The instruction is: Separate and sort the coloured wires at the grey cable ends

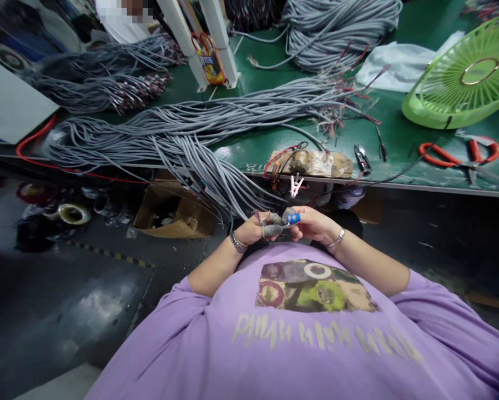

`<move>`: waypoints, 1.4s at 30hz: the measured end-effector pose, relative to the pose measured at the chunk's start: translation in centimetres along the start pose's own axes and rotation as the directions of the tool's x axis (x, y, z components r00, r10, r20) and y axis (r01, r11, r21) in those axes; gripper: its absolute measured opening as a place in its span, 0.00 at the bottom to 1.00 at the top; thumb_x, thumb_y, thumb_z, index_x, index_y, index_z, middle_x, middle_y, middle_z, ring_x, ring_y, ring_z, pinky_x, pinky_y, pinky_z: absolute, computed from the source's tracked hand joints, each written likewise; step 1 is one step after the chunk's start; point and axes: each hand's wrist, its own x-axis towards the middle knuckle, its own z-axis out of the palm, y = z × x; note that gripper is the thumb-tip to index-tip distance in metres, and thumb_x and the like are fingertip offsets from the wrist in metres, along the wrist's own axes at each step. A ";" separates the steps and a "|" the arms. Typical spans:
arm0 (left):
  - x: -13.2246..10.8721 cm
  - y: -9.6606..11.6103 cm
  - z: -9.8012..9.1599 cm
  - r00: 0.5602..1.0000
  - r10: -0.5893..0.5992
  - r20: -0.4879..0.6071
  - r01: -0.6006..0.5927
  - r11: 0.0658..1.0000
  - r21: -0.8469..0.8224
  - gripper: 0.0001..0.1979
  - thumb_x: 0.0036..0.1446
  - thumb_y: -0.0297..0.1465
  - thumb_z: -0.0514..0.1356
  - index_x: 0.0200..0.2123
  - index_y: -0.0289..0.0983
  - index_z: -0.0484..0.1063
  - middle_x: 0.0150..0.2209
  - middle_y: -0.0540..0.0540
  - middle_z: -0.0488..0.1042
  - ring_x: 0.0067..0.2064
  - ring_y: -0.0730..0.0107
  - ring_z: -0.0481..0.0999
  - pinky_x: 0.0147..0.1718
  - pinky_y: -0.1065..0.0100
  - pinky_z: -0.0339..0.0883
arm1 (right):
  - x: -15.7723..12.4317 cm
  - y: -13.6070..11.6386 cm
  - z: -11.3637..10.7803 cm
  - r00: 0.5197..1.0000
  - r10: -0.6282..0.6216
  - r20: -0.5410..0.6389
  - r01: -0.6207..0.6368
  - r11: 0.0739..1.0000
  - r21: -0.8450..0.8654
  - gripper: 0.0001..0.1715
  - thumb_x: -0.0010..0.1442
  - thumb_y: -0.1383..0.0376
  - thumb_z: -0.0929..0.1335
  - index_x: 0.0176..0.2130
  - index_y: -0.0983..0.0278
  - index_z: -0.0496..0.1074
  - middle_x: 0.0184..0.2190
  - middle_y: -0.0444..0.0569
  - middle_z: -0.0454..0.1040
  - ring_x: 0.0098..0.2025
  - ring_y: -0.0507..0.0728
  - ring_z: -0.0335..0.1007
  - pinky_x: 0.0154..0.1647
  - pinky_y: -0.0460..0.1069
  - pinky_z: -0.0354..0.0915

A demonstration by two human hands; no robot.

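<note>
Close in front of my chest, my two hands meet just below the bench edge. My left hand is closed around the end of a grey cable, and thin dark red wires stick up by its thumb. My right hand is pinched shut right beside it, its fingertips touching the left ones. Grey covers wrap several fingertips, and a blue band is on a right finger. What the right fingertips pinch is too small to make out. A bundle of grey cables hangs over the bench edge towards my left hand.
The green bench carries more cable coils, a wooden block with wires, a small cutter, red-handled pliers and a green fan. A pink clip sits at the edge. Below stands a cardboard box.
</note>
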 end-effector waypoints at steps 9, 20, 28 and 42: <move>-0.4 0.8 -0.4 0.984 0.166 0.065 -0.179 0.908 0.378 0.18 0.56 0.43 0.64 0.38 0.31 0.77 0.30 0.44 0.77 0.30 0.73 0.74 0.31 0.72 0.69 | -1.6 -0.1 -0.2 0.934 -0.172 -0.312 0.076 0.952 -0.296 0.25 0.37 0.57 0.81 0.29 0.66 0.70 0.18 0.40 0.72 0.17 0.46 0.65 0.18 0.41 0.65; 0.1 0.3 -0.6 0.886 0.451 0.111 -0.407 0.637 0.655 0.12 0.59 0.36 0.62 0.39 0.34 0.79 0.33 0.42 0.81 0.32 0.70 0.78 0.35 0.72 0.70 | -3.4 -0.8 0.5 0.971 0.147 -0.187 -0.204 0.922 -0.330 0.30 0.39 0.46 0.79 0.24 0.66 0.67 0.14 0.42 0.70 0.13 0.46 0.62 0.13 0.41 0.59; -0.4 -0.1 -0.7 0.955 0.257 -0.151 -0.225 0.954 0.200 0.17 0.54 0.42 0.66 0.34 0.31 0.76 0.24 0.48 0.75 0.24 0.76 0.72 0.26 0.74 0.67 | -4.4 -2.0 1.5 0.819 -0.569 -0.075 0.255 0.478 -0.841 0.20 0.62 0.51 0.67 0.28 0.64 0.71 0.19 0.45 0.72 0.21 0.51 0.68 0.24 0.46 0.65; -0.6 0.9 -1.0 0.995 0.104 -0.001 -0.104 0.994 0.033 0.23 0.48 0.48 0.68 0.29 0.30 0.74 0.20 0.48 0.72 0.20 0.78 0.68 0.20 0.76 0.62 | -2.8 -3.2 1.9 0.749 -0.501 0.434 0.496 -0.011 -0.868 0.08 0.64 0.65 0.65 0.41 0.63 0.74 0.42 0.54 0.79 0.40 0.55 0.77 0.40 0.48 0.71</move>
